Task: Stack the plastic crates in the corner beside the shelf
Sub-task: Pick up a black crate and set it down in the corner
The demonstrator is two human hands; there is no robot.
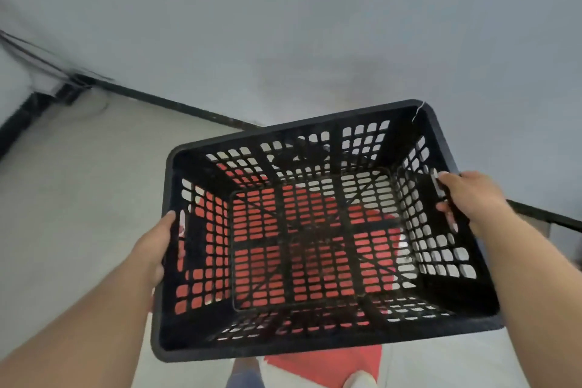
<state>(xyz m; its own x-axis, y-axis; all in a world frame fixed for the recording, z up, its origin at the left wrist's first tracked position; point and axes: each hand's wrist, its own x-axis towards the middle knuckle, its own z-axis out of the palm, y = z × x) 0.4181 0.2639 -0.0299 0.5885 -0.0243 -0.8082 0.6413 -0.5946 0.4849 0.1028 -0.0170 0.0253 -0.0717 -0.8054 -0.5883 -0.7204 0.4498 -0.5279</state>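
Observation:
A black plastic crate with perforated walls and floor hangs in the air in front of me, tilted, its open top facing the camera. My left hand grips the handle slot in its left wall, thumb on the rim. My right hand grips the handle slot in its right wall, fingers curled through. The crate is empty. Something red shows through the holes and below the crate's near edge.
A pale wall fills the upper view, with a dark skirting running along the pale floor. The room corner lies at the far left with cables. My shoe shows at the bottom.

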